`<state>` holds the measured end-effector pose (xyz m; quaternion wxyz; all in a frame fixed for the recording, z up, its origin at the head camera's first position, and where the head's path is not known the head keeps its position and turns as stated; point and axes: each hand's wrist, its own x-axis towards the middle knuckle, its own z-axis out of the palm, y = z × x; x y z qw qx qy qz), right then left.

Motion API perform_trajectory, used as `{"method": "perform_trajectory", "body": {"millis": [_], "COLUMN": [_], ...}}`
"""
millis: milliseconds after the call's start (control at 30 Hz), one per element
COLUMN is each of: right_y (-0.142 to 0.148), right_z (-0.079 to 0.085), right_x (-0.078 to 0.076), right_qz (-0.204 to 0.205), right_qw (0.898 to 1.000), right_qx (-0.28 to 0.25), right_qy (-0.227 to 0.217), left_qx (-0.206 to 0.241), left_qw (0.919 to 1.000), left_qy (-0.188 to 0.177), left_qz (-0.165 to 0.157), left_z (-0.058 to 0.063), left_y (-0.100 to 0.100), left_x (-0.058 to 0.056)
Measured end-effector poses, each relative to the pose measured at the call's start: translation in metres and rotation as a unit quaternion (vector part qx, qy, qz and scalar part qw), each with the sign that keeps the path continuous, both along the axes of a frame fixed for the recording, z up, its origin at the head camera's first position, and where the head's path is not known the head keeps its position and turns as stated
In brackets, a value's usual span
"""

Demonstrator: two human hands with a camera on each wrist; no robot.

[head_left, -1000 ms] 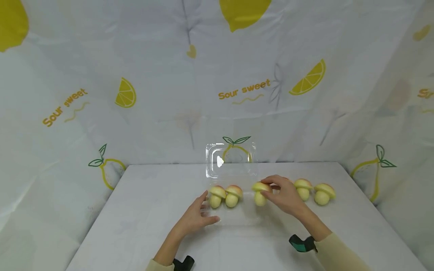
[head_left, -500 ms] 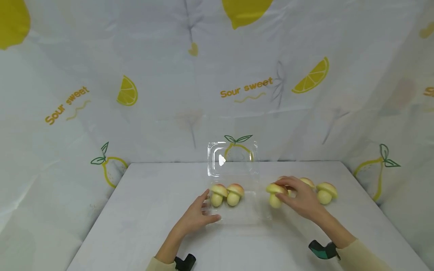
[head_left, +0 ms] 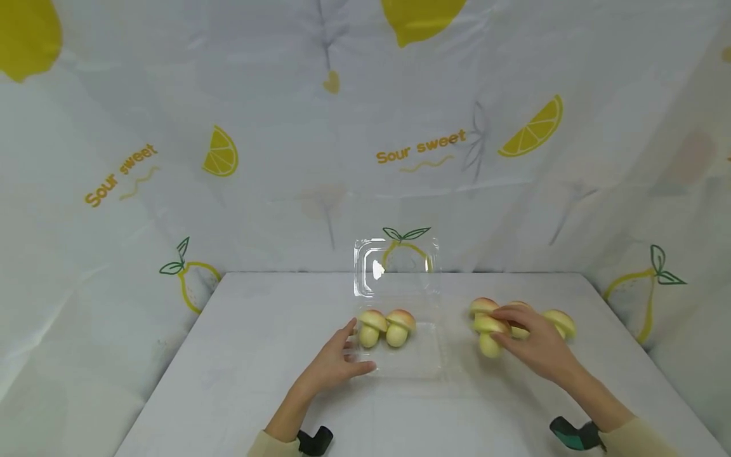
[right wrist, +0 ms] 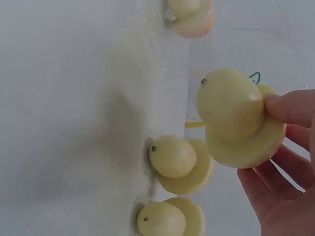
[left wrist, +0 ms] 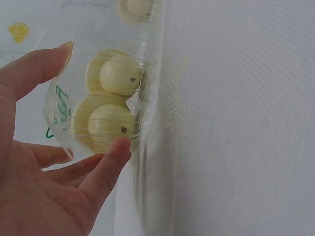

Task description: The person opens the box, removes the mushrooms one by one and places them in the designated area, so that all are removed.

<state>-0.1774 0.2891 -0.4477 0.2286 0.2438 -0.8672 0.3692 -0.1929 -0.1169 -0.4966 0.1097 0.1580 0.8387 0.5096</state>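
Note:
My left hand [head_left: 334,362] holds the left end of an open clear plastic container [head_left: 419,371], with thumb and fingers spread around its corner. Two mushroom-shaped pieces [head_left: 371,328], pale yellow with reddish caps, sit side by side in its left part. Between thumb and fingers, my right hand [head_left: 537,346] pinches another mushroom-shaped piece [right wrist: 230,105] by its cap. That piece is raised above the table, right of the container. Behind and beside the right hand stand more such pieces [head_left: 483,305], one partly hidden by the fingers; the rightmost mushroom-shaped piece [head_left: 562,322] is partly covered too.
The container's transparent lid [head_left: 396,266] stands upright at the back. A white table [head_left: 274,311] carries everything, and a white curtain [head_left: 297,158] printed with lemons hangs behind it. A black strap device [head_left: 573,435] sits at the right wrist, another device [head_left: 316,440] at the left.
My right hand has moved right, carrying the mushroom-shaped piece away from above the container's right end toward the other pieces. The left hand stays on the container; the view has shifted slightly.

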Motion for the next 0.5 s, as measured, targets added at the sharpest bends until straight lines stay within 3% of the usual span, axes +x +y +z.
{"method": "perform_trajectory", "body": {"millis": [200,500], "right_y": [0.008,0.017], "right_z": [-0.005,-0.016], "right_x": [0.002,0.003], "right_qz": [-0.001,-0.045], "right_qw": [1.000,0.998], "right_qx": [0.007,0.035], "right_qy": [0.007,0.018], "left_qx": [-0.004,-0.003], "left_qw": [1.0000,1.0000], "left_qy": [0.001,-0.002], "left_qz": [-0.001,-0.003], "left_z": [0.000,0.003], "left_y": [0.001,0.001], "left_x": [0.000,0.002]}}
